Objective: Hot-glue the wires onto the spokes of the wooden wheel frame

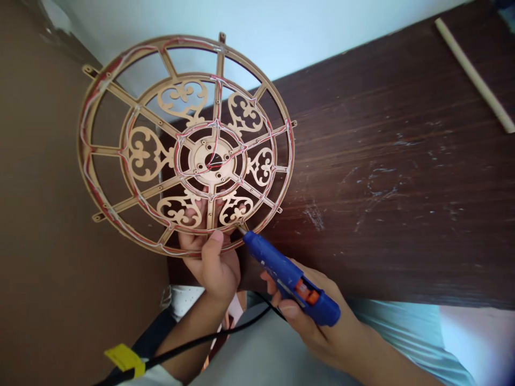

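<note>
The left hand (209,262) is pinching the lower rim of a round laser-cut wooden fretwork frame (213,171) in the left half of the picture, with the thumb (215,238) in front and the fingers (193,214) spread behind, steadying it upright at the edge of the dark wooden tabletop (386,161). The right hand (309,316) is curling its fingers (289,308) around a blue hot-glue gun (289,279), bringing the metal nozzle (241,228) against the rim just beside that grip, while the black power cord (209,338) is trailing toward the lower left, away from the frame.
</note>
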Tool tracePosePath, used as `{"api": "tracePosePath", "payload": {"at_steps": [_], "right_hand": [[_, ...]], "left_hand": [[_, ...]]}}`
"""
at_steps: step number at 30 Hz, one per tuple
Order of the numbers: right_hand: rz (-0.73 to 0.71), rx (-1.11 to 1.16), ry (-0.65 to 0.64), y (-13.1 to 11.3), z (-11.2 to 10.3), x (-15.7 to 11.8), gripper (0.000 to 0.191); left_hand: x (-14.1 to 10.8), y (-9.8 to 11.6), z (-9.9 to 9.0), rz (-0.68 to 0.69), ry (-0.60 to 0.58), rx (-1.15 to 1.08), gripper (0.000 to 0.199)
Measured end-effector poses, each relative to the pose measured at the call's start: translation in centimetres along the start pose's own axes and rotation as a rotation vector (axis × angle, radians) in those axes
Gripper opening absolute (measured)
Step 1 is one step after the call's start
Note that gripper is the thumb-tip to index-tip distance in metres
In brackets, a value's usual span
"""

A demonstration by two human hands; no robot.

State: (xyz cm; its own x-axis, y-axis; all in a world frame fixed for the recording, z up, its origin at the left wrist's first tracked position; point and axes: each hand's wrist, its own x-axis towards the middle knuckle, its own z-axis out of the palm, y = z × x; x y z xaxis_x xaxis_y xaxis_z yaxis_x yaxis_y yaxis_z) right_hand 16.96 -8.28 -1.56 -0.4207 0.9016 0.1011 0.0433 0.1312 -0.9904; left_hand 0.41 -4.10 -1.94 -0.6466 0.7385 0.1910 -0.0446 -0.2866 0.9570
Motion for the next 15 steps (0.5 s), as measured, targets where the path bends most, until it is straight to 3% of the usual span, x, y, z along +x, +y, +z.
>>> {"api": "tracePosePath", "payload": {"at_steps": [6,9,12,15], "right_hand": [[0.004,0.030,0.010,0.6,0.1,-0.4,0.033],[0.018,0.169,-0.014,0.4,-0.2,-0.6,0.038],[0.120,0.404,-0.046,-0.1,-0.1,-0.9,0.047],[0.249,0.532,0.073,-0.1,1.2,-0.9,0.048]], "left_hand": [[0.0,0.1,0.3,0.004,0.002,-0.056,0.040],[0.3,0.4,0.5,0.020,0.000,-0.065,0.041],[0.6,0.4,0.5,0.024,0.021,-0.082,0.045],[0.8,0.4,0.4,0.016,0.073,-0.107,0.048]]}}
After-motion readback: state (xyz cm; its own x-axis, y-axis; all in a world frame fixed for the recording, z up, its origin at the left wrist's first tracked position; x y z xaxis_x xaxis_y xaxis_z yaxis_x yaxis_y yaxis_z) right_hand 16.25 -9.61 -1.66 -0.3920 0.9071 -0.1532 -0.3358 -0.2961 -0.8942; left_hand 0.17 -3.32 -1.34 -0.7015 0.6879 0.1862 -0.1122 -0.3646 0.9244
